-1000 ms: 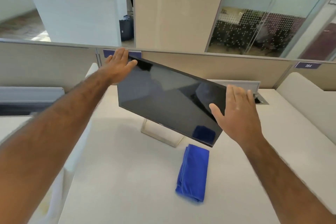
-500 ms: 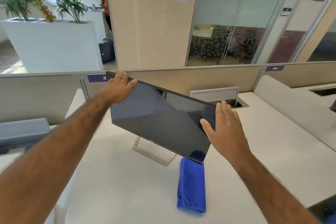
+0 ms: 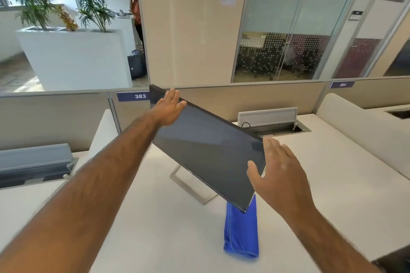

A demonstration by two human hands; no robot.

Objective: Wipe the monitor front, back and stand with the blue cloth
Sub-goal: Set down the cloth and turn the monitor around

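The black monitor stands tilted on its silver frame stand in the middle of the white desk, screen facing me, right side lower. My left hand lies over its upper left corner with fingers stretched along the top edge. My right hand grips its right edge, thumb on the screen front and fingers behind. The folded blue cloth lies on the desk below the monitor's lower right corner; neither hand touches it.
A low beige partition labelled 383 runs behind the desk. An open cable hatch sits at the back right. A dark object shows at the bottom right corner. Beyond the partition are a white planter and a person.
My head has lifted, so the view shows more of the office. The monitor has turned further, its right side swinging toward me, with both hands staying on its edges.
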